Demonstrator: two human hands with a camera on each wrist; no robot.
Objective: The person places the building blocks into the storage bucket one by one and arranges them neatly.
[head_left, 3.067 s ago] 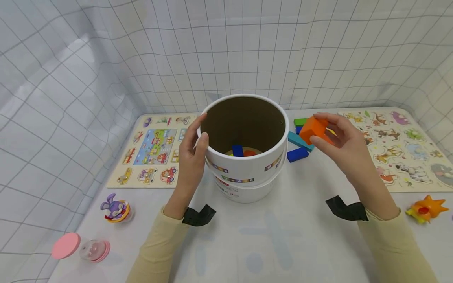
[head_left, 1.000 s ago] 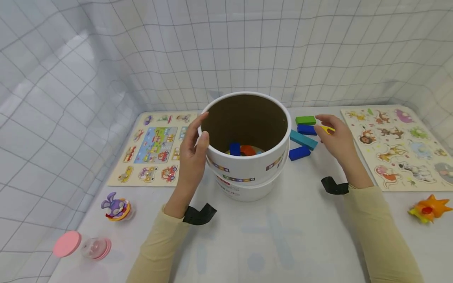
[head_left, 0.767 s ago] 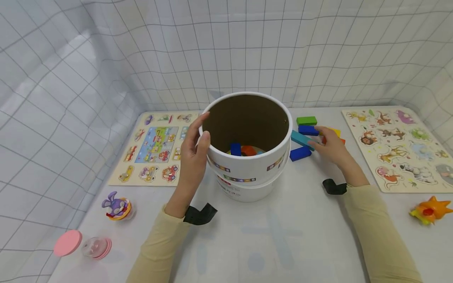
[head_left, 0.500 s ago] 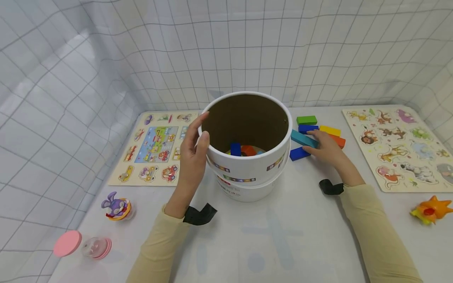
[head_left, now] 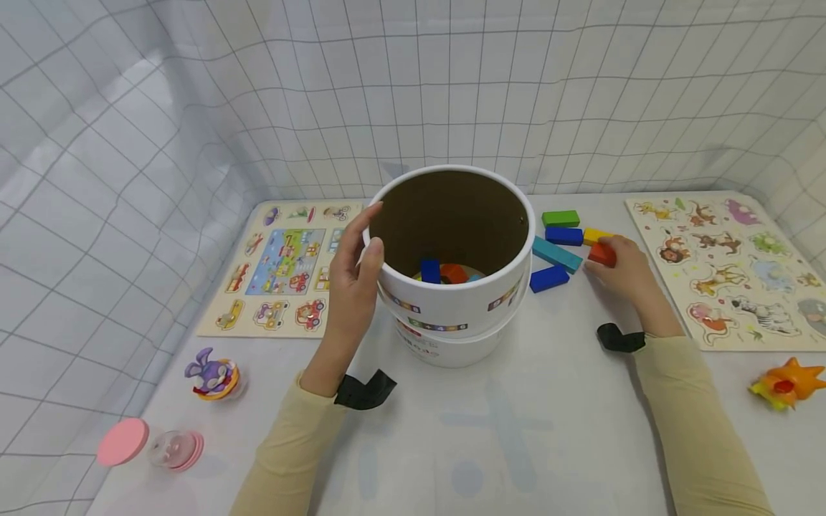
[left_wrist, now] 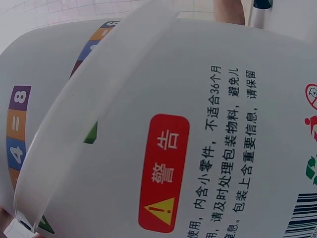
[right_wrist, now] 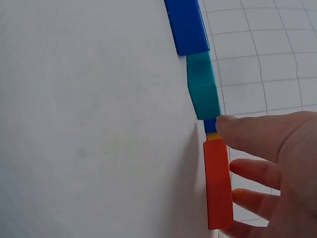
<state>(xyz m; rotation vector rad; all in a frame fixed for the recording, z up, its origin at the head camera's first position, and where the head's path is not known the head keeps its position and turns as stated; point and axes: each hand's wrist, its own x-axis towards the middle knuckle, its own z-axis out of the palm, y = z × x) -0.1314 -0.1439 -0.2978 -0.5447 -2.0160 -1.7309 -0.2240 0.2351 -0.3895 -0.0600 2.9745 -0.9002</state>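
Compared with the earlier head frame, see right hand (head_left: 627, 276) off the teal block (head_left: 558, 254) and over at the red block (head_left: 602, 254) instead, with left hand (head_left: 353, 279) about unmoved at the bucket (head_left: 445, 302). Head view: find red block well to the right of the bucket, just in front of the yellow block (head_left: 596, 236), with right thumb low at its left end and fingers bent over it, so looks pinched. Note left hand bent round the bucket's left rim, and a blue block (head_left: 430, 271) inside. Could bump yellow block or teal block if swung sideways while low, given the crowding. Could tilt bucket if pulled hard at the rim. Left wrist view: get mostly bucket wall, red warning label (left_wrist: 163, 173) and handle (left_wrist: 94, 84) slanting across; cannot tell left grip from here. Could snag a block on that handle if brought in too low. Right wrist view: see fingertips lined along red block's edge, thumb reaching past its end near teal block; cannot judge firmness. Could twist or drop red block if held off-centre, or drag teal block along by the thumb.
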